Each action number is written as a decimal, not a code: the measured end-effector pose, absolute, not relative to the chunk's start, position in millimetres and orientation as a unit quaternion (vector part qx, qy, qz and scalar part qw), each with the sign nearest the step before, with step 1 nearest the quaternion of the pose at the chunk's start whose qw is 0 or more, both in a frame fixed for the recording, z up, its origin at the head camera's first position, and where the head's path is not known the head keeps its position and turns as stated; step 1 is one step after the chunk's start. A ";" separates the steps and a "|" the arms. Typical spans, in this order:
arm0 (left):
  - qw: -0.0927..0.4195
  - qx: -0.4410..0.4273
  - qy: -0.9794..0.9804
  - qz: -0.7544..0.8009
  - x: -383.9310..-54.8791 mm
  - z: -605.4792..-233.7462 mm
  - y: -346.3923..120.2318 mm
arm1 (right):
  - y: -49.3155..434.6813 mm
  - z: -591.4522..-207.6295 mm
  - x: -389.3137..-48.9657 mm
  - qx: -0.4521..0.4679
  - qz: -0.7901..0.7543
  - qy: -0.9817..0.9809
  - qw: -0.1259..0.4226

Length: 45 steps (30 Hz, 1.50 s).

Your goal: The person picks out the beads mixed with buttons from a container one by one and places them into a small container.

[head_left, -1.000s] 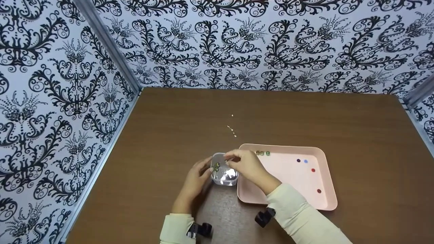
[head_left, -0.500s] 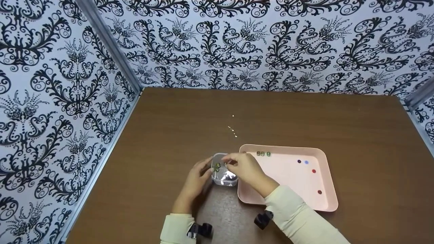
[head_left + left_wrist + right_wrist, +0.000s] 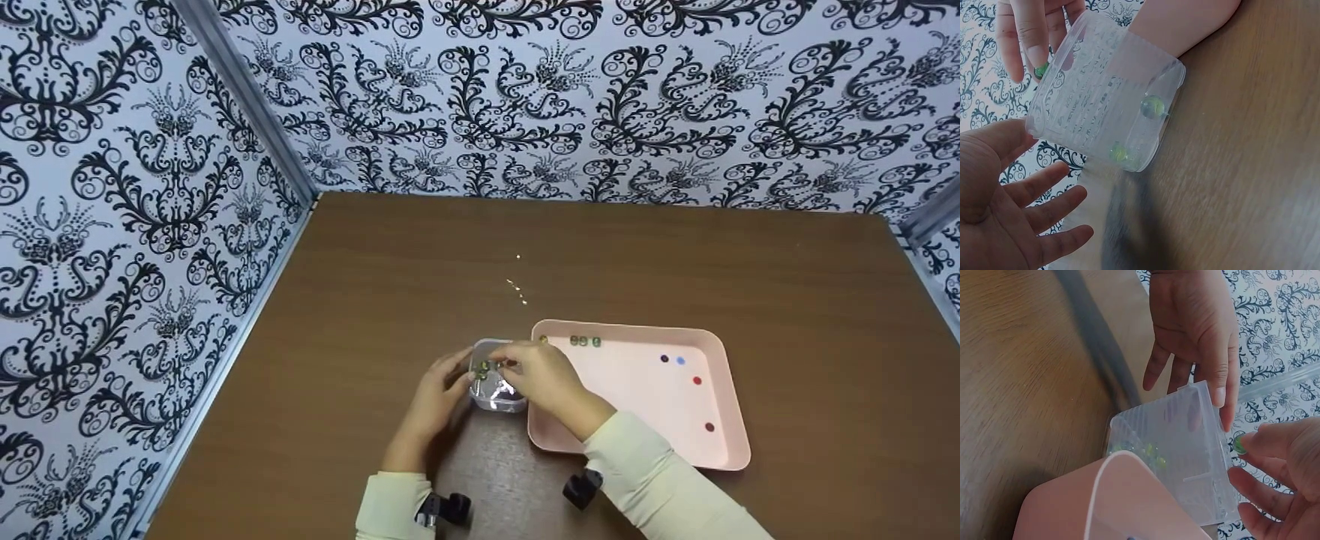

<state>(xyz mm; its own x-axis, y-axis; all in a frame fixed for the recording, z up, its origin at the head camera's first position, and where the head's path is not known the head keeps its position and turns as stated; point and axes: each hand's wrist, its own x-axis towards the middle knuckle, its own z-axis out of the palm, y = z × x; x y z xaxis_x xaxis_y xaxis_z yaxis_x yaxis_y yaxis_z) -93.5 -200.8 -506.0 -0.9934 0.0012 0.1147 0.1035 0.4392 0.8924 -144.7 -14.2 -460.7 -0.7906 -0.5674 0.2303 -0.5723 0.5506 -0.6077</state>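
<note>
My left hand (image 3: 435, 394) steadies a clear plastic container (image 3: 496, 403), pinching its rim between thumb and forefinger; the other fingers spread loose in the left wrist view. Several green glass marbles (image 3: 1154, 455) lie inside, two showing plainly through the wall in the left wrist view. Over the container's open top, my right hand (image 3: 544, 375) pinches a green marble (image 3: 1239, 444) between thumb and fingertip. Part of the container is hidden behind that hand in the head view.
A pink tray (image 3: 641, 442) sits against the container's right side. Green marbles (image 3: 583, 341) line its far wall. Loose on its floor are a dark blue piece (image 3: 664, 358), a light blue one (image 3: 680, 361), a red one (image 3: 697, 380) and a dark red one (image 3: 709, 427).
The right hand has shifted slightly over the container, still pinching. A yellowish marble in the tray's far left corner has come into view. The left hand keeps its place.
</note>
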 end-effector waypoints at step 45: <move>0.042 -0.019 -0.844 -0.534 -93.3 -506.0 -200.5 | 8.8 -466.0 -149.4 0.335 0.292 -0.896 0.017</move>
<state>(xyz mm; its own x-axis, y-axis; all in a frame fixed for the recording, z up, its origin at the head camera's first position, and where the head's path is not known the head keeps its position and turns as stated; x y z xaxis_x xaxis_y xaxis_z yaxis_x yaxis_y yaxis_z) -93.3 -200.5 -506.0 -0.9958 -0.0126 0.0912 0.0770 0.4294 0.8998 -149.4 8.8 -466.0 -0.7749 -0.5900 0.2267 -0.6103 0.6052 -0.5112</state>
